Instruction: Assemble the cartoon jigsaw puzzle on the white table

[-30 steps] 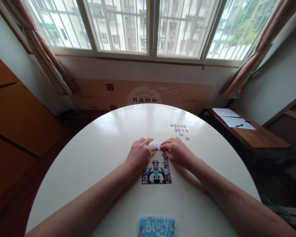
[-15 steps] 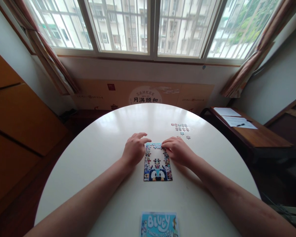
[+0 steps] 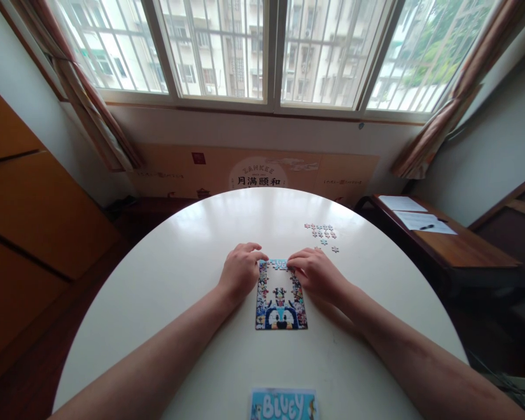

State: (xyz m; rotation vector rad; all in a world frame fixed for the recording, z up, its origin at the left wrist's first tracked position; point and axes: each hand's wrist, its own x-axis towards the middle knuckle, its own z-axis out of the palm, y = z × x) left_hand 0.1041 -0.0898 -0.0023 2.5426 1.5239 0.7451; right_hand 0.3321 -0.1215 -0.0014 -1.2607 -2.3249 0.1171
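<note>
A partly assembled jigsaw puzzle (image 3: 282, 318) lies flat on the white table, with a blue cartoon dog face at its near end and a bare gap in its middle. At its far left corner is my left hand (image 3: 240, 271), fingers loosely apart, the lowest fingertip touching the edge. My right hand (image 3: 318, 274) is closed at the far right corner, its fingertips pinching the puzzle's edge. Those fingers hide that corner, so I cannot tell whether a separate piece is between them. Beyond the right hand lie several loose puzzle pieces (image 3: 324, 231), roughly in rows.
A blue box or card marked "BLUEY" (image 3: 284, 405) lies at the near side of the round white table (image 3: 166, 262). To the right, a wooden side table (image 3: 472, 248) carries papers (image 3: 424, 222) and a pen. A barred window and a printed board stand behind.
The left hand's fingers have lowered and come closer to the puzzle's far left corner. The right hand stays at the far right corner. The whole view has shifted slightly.
</note>
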